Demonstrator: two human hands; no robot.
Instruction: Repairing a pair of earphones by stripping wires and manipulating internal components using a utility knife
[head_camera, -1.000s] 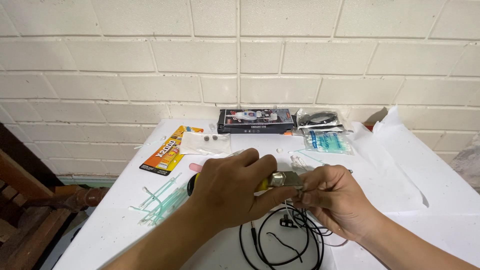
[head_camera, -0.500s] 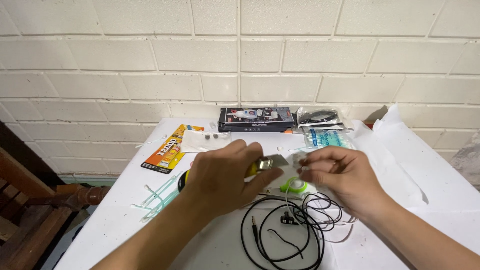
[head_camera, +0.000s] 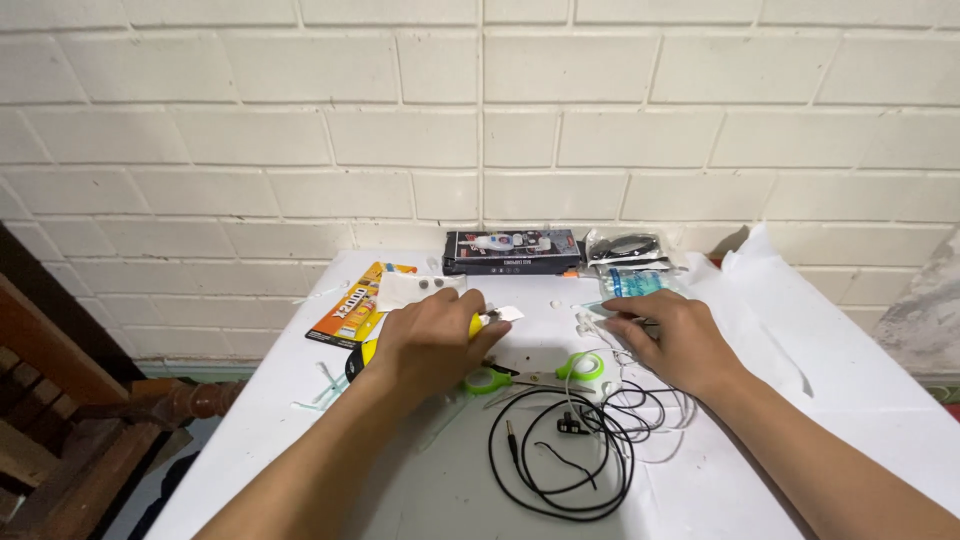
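White-covered table against pale brick: our left hand clamps a yellow-handled tool, metal tip pointing right. Our right hand, fingers curled on thin white wire, lies across the gap, green-handled scissors between.

The worktop is covered in plain white. On it, the scissors have bright green handles and grey metal blades. The coiled cable is black, tangled with thin white earphone wires. Under the left hand shows a yellow and black tool. The flat packet is orange with yellow. The long box is black. The brick wall is painted cream-white.
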